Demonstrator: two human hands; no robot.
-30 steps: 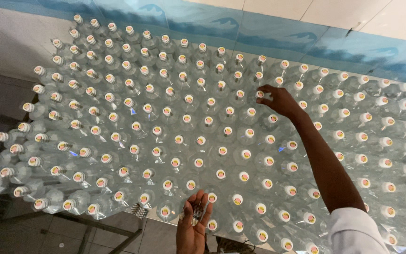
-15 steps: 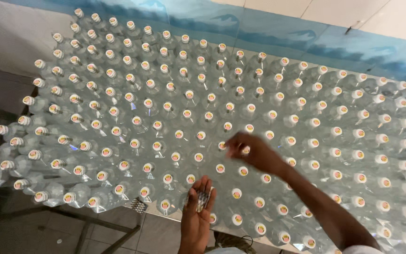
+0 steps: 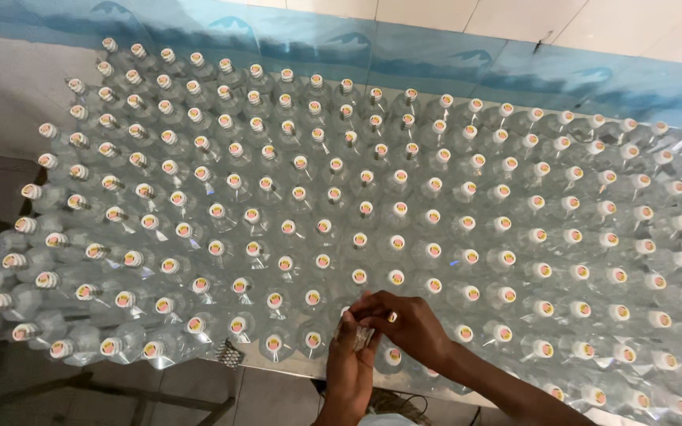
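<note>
- Pinched between both hands at the near edge is a small bundle of clear plastic bits point(image 3: 363, 338) — left hand point(image 3: 350, 359) cupped under it, right hand point(image 3: 404, 325) closed over the top, a ring visible on one finger. What the bits are exactly can't be made out, too small and shiny.
- Pretty much every clear bottle point(image 3: 361, 241) that can be seen is already capped, white caps with a coloured centre. No bare neck can be spotted, though the far rows are too tiny to be sure of.
- Whether anything has been added on the caps can't be told, so what's left is hard to judge.
- Room-wise it's tight — bottles are packed cap to cap across the whole metal table point(image 3: 290, 364), right up to the blue-and-white wall point(image 3: 451, 55) at the back.
- Open space is only found on the near side, past the table edge, above the tiled floor point(image 3: 199, 394).
</note>
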